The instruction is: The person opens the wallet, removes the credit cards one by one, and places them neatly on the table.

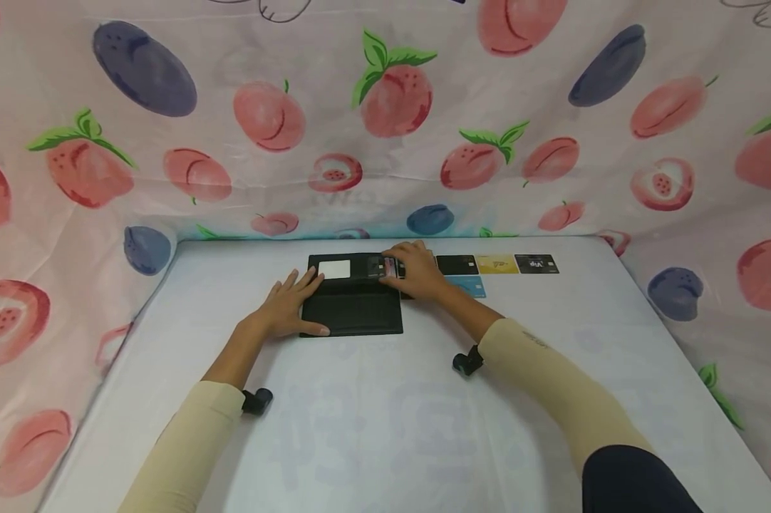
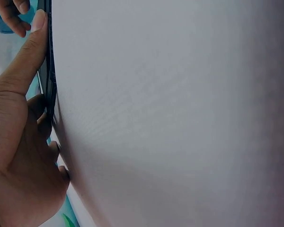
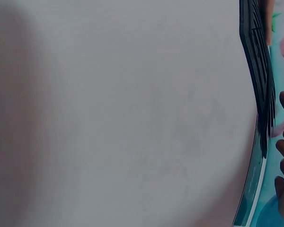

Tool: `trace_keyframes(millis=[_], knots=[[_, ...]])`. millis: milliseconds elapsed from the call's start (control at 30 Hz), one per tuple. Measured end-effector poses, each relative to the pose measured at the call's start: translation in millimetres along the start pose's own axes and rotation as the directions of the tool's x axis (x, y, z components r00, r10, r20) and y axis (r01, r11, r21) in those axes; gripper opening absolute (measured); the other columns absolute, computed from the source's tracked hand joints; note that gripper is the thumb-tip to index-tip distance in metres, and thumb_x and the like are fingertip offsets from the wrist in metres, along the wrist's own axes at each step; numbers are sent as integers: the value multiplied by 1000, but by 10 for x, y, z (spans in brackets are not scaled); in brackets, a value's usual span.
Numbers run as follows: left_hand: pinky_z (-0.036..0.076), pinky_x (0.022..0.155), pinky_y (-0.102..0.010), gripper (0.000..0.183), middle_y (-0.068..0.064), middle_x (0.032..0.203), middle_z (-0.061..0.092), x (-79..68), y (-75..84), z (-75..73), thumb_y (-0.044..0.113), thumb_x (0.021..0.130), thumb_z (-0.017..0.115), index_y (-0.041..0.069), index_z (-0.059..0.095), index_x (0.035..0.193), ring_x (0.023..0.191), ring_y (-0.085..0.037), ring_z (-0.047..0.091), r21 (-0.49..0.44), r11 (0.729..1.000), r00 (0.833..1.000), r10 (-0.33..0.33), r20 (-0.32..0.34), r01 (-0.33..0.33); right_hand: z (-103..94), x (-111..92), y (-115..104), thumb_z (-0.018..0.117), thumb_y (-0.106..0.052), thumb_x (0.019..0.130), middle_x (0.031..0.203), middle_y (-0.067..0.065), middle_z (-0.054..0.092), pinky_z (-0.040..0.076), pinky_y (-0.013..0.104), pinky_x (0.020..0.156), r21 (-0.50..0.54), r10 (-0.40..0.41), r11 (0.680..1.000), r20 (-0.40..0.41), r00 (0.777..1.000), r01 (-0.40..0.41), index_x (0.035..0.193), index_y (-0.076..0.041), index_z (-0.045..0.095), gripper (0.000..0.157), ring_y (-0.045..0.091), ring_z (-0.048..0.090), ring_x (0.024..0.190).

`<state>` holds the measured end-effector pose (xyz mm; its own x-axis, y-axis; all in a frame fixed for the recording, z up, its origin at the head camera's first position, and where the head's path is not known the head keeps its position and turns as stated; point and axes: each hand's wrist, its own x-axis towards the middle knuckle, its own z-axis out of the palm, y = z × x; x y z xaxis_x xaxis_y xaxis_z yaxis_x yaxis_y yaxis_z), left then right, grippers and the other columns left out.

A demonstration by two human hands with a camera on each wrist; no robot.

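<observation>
Head view: black wallet is lying unfolded on the white counter, near its far edge. Left hand is resting on the wallet's left side, fingers spread. Right hand is curving over the card slots at the wallet's upper right; can't tell if it's pinching a card. Black card, gold card, Vip card and blue card are lying to the right.

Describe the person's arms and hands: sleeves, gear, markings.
The left hand and right hand are bare. Beige sleeves on both forearms end short of the hands; the right one has dark lettering too small to read. A small black device sits at each cuff. Dark fabric shows at the right sleeve's upper end.
</observation>
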<state>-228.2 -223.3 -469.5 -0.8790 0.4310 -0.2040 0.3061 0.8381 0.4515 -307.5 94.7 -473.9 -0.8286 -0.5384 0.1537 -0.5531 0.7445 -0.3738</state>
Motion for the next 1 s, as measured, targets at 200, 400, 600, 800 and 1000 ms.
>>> trace_keyframes(millis=[200,400,600,800,1000], knots=[[-2,124,-66,118,-17,175,5,-1,-9,9,53,83,87,7,19,169,158,-47,-4,4,1000,1000,-2,0,2,39,91,-59,73,-48,99,147,13,56,40,57,104,-39,21,999,38,999,-19,150,-14,60,62,37,45,133],[-2,124,-65,118,-17,175,5,5,-15,25,53,83,87,8,19,169,158,-47,-4,-3,1000,1000,2,0,-2,67,156,-89,74,-48,98,145,13,57,42,54,101,-67,27,998,59,998,-23,148,-14,62,62,36,46,128],[-2,124,-65,119,-17,175,4,5,-18,20,54,83,86,8,18,169,158,-46,-5,5,1000,1000,0,-3,0,79,200,-91,78,-47,96,144,11,57,41,55,102,-44,46,998,65,997,-43,145,-14,65,61,35,46,129],[-2,125,-65,119,-17,176,4,8,-31,19,55,83,86,8,18,169,158,-46,-5,17,1000,1000,-3,-2,3,63,207,-99,79,-45,95,143,8,59,40,56,101,23,70,997,59,996,-72,141,-16,69,56,34,47,129],[-2,125,-65,119,-17,176,4,5,-19,8,54,83,86,8,18,169,159,-46,-4,9,1000,1000,2,-2,-2,43,203,-97,77,-42,97,141,7,60,39,54,97,55,61,996,54,997,-64,140,-15,70,51,33,49,126]])
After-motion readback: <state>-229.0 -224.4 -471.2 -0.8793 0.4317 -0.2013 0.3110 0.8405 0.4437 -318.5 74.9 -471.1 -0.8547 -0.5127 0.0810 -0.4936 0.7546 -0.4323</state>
